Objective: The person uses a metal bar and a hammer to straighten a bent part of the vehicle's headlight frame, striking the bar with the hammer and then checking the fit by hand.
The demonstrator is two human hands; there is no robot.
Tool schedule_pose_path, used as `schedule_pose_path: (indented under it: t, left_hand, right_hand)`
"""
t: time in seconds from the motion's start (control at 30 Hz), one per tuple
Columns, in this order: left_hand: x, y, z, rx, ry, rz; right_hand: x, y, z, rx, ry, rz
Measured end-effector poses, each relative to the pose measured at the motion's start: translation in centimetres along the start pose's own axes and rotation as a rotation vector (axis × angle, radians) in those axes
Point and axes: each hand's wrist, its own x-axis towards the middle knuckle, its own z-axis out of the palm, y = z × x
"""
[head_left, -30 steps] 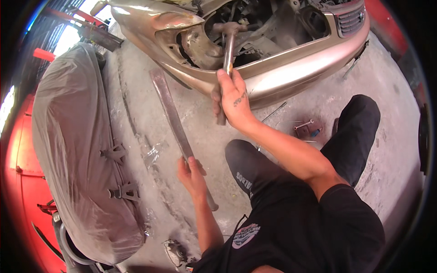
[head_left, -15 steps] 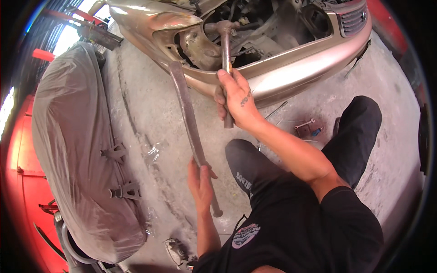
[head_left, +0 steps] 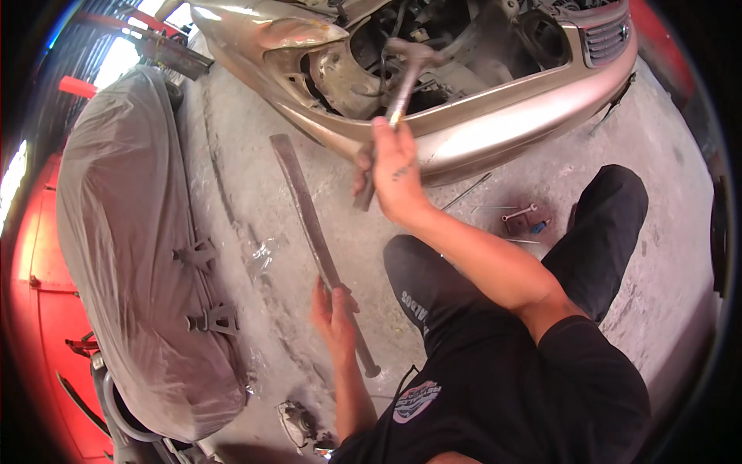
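Observation:
A hammer is gripped by its handle in my right hand. Its head is raised in front of the open headlight area of a gold car front. My left hand is wrapped around the lower part of a long, flattened metal pry bar. The bar slants up and to the left over the concrete floor, its broad flat end apart from the car. The dented fender lies beyond both tools. Some fingers of each hand are hidden behind what it holds.
On the left a long shape stands under a grey cover, with metal brackets at its side. A wrench and other small tools lie on the concrete floor between my legs and the bumper. A red wall borders the far left.
The hammer has tilted, its head swinging right and its handle end left. My right hand has shifted slightly left. The pry bar's far end has dropped down and left, away from the fender.

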Motion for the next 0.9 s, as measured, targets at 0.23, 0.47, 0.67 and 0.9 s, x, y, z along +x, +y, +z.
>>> schedule_pose_path:
  t: [0.23,0.47,0.67,0.9]
  left_hand:
    - [0.2,-1.7,-0.2,0.021,-0.015,-0.026]
    - [-1.2,-5.7,-2.2,-0.026,0.059,-0.128]
    - [-1.5,-7.6,-1.3,-0.064,0.04,-0.216]
    - [-3.3,-10.5,-2.4,0.02,0.055,-0.251]
  right_hand:
    - [-2.8,2.6,0.7,-0.405,-0.474,0.286]
    - [-1.0,-0.4,-0.8,-0.06,-0.028,-0.076]
    - [-2.2,1.4,0.5,-0.441,-0.378,0.18]
    - [-0.5,-1.4,-1.4,-0.139,-0.051,-0.017]
